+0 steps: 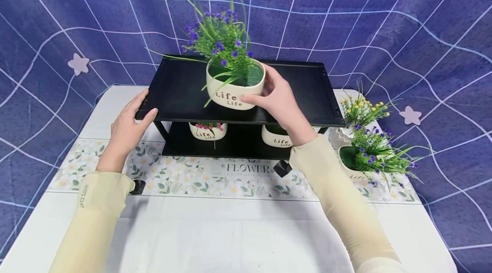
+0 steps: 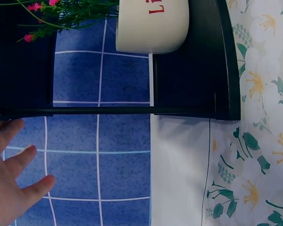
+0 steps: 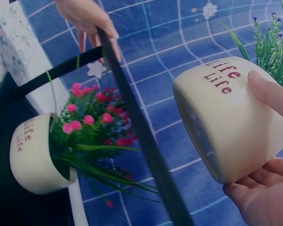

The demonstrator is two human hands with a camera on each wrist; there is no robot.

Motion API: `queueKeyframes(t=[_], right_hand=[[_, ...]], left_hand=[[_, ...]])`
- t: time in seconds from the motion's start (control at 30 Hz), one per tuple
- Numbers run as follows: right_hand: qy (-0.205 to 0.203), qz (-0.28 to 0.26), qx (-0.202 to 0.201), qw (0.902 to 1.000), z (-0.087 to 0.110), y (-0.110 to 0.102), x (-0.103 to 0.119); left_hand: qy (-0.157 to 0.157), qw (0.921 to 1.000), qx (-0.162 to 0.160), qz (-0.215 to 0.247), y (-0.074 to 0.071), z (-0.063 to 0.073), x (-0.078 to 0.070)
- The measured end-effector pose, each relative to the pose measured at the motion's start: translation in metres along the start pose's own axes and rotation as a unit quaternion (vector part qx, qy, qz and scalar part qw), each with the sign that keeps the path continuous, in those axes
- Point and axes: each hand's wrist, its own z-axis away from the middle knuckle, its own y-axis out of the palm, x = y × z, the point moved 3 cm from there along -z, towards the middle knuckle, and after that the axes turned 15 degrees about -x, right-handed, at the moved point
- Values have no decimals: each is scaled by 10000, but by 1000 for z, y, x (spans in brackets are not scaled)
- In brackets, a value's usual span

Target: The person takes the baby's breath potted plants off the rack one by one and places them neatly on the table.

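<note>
My right hand grips a cream flowerpot marked "Life Life", thumb on its front and fingers round the right side. Grass blades and small purple flowers rise from it. In the right wrist view the pot's underside shows, and it is held above the black two-tier shelf. My left hand rests at the left edge of the shelf's top board, its fingers spread and extended. On the lower tier stand a pot with pink flowers and, further right, another cream pot, its plant mostly hidden by the top board.
To the right of the shelf stand a white pot with yellow flowers and a cream pot with purple flowers. A floral runner printed "FLOWER" crosses the white table. Behind hangs a blue curtain with pale lines.
</note>
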Motion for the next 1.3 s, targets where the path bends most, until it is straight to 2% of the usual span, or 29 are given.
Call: queueKeyframes(t=[0.3,0.57,0.87,1.0,1.1,1.3], right_hand=[[30,-196,-132,9997,14,-34,14],[51,-136,-250,9996,26,-55,14],[84,-42,-327,9994,40,-84,16],[56,-216,-443,9988,48,-101,19],[-132,-399,-518,9978,51,-112,20],[-289,-693,-403,9964,62,-135,23]], left_hand=[[-15,10000,-7,2,-2,-1,-2],[-1,10000,52,-70,1,-3,-3],[-70,10000,39,57,2,-2,-3],[-92,9999,-5,63,0,-1,-2],[-94,9999,-33,54,-1,-1,-2],[-135,9998,-9,139,-1,0,0]])
